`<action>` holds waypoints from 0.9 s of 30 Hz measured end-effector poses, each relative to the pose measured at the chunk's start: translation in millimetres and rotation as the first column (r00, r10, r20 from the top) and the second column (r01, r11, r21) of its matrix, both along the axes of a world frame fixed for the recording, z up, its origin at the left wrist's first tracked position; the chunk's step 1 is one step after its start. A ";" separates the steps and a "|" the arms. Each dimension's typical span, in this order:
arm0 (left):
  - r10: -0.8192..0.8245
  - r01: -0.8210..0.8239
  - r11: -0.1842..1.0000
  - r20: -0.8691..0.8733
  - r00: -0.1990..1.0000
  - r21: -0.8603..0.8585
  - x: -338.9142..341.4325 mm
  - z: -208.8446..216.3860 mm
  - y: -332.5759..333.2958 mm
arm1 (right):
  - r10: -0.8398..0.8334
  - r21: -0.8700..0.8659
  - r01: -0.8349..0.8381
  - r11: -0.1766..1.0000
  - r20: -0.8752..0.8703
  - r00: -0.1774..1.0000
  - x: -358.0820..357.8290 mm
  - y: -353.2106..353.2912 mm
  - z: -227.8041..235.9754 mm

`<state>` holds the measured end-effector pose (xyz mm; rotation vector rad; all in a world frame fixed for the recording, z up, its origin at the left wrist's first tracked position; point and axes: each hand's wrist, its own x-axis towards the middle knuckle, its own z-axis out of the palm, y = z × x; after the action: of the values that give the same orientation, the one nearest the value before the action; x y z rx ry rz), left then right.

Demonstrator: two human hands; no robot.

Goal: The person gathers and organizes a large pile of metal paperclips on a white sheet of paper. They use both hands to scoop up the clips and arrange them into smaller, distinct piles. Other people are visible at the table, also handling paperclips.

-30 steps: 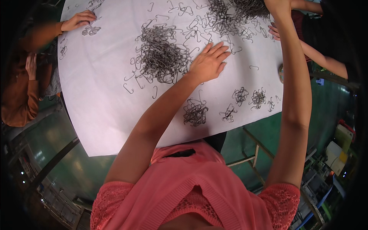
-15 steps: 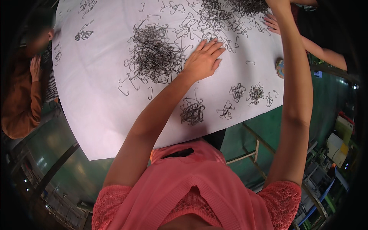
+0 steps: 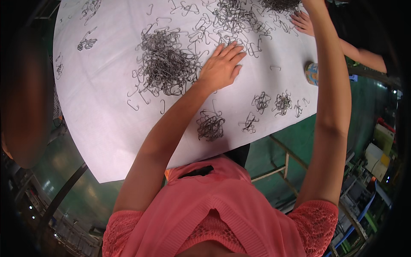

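My left hand point(image 3: 222, 66) lies flat on the white tabletop point(image 3: 107, 111), palm down with fingers spread. Bent metal wire hooks lie under or close to its fingertips, and it grips nothing. Beside its wrist sits a dense heap of wire hooks point(image 3: 167, 64). My right arm reaches far forward to the top edge, near another dark heap of hooks point(image 3: 280, 4). Only the wrist and back of my right hand point(image 3: 314, 5) show there; its fingers are cut off by the frame.
Smaller piles of hooks point(image 3: 210, 125) lie along the near edge. A printed can point(image 3: 311, 73) stands at the right edge. Across the right corner rests a co-worker's hand point(image 3: 303, 23). Another person point(image 3: 25, 98) is at the left, blurred. A metal frame point(image 3: 274, 171) stands below the table.
The whole view has shifted slightly, with the table sliding left. My left hand stays flat on the table. My right hand is still mostly beyond the top edge. The person at the left has moved.
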<state>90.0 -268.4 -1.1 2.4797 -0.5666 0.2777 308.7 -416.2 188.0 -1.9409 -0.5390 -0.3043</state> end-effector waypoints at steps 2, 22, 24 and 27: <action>-0.001 0.001 1.000 -0.001 1.000 0.003 1.2 1.0 -0.1 | 0.017 -0.012 -0.017 1.000 0.024 1.000 2.7 -1.2 -0.5; -0.016 0.015 0.999 -0.022 1.000 -0.028 1.7 4.8 -1.9 | 0.099 0.342 -0.018 0.939 -0.222 0.970 -8.3 62.0 11.4; -0.017 0.017 1.000 -0.030 0.999 -0.018 1.6 4.4 -0.6 | 0.068 0.191 -0.056 0.980 -0.058 0.996 -14.6 64.8 10.4; -0.006 0.005 0.999 -0.034 0.999 -0.034 1.9 2.9 -0.1 | -0.014 0.086 0.016 0.996 -0.025 1.000 -12.2 73.3 6.1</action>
<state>91.9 -268.4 1.8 2.4452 -0.5501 0.2399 296.5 -342.8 194.1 -1.8638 -0.4878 -0.3088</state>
